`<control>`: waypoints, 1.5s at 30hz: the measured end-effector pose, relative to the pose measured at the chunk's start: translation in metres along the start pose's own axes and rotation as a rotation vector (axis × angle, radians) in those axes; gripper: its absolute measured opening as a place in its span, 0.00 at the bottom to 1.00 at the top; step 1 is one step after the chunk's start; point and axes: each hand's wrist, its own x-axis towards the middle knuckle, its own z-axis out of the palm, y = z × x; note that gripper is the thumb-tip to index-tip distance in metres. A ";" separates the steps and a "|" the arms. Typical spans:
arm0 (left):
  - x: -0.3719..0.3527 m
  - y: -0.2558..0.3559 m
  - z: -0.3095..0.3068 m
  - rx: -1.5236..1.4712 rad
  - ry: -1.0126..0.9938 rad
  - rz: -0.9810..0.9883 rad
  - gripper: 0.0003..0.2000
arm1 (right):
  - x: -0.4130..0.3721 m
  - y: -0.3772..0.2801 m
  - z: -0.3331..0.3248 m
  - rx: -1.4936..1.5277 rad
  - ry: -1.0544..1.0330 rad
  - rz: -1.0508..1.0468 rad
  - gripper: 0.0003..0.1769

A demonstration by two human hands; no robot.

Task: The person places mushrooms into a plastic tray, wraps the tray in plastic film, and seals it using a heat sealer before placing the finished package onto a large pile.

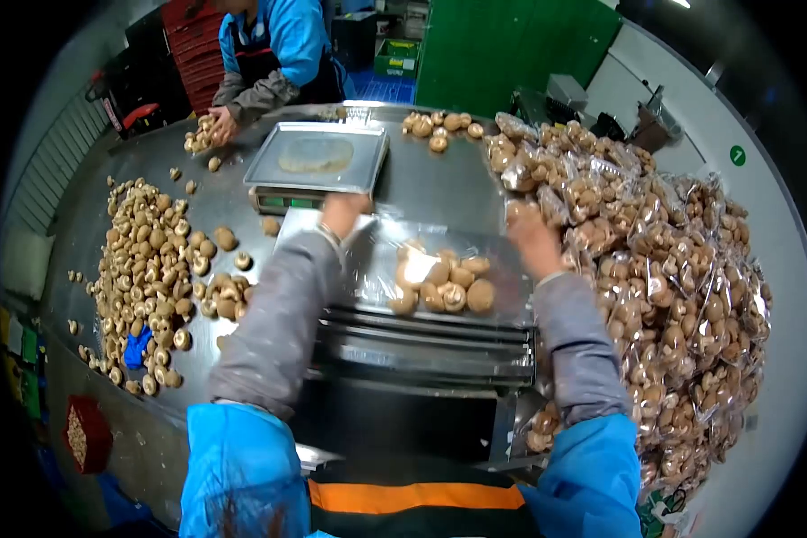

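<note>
A small group of brown mushrooms (pixel 444 282) lies under clear plastic film (pixel 368 278) on a metal wrapping machine (pixel 421 345) in front of me. My left hand (pixel 343 215) is at the film's upper left corner, just below the weighing scale. Its fingers look closed on the film, though motion blurs them. My right hand (pixel 534 240) is at the film's right edge, close to the heap of bagged mushrooms (pixel 672 296). Its fingers are smeared, so whether they grip the film cannot be made out.
The scale (pixel 318 161) with a metal pan stands beyond my left hand. Loose mushrooms (pixel 148 269) are piled on the left of the steel table, with a blue object (pixel 138 348) among them. Across the table a co-worker's hand (pixel 221 125) holds mushrooms. A red basket (pixel 88 435) stands lower left.
</note>
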 end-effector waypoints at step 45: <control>-0.326 0.147 0.000 -1.340 0.345 -0.970 0.15 | -0.335 -0.069 0.082 1.009 0.100 0.687 0.11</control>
